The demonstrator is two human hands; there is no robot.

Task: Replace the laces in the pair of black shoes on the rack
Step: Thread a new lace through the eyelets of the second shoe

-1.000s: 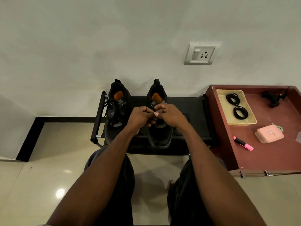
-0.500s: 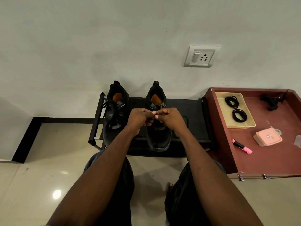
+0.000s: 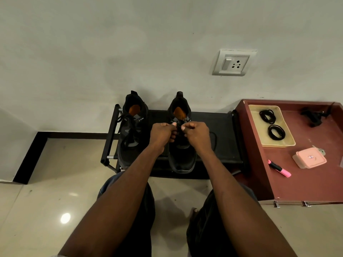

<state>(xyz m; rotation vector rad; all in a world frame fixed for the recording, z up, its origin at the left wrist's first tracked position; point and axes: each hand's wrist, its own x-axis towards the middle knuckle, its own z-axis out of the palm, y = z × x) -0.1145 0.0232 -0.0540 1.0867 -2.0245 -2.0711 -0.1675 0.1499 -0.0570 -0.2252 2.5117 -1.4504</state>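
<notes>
Dim, even indoor light under a wide-angle head camera.

A small bright glare spot sits on the glossy floor (image 3: 65, 218) at lower left; soft shadows pool under the rack (image 3: 222, 127) and between the knees. The black shoes lose detail in the murk. Straight lines bow toward the edges; focus is fairly sharp throughout, slightly soft.

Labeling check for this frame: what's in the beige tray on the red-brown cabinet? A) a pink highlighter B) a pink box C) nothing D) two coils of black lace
D: the beige tray holds two coils of black lace, while the pink highlighter and pink box lie outside it on the cabinet top.
</notes>
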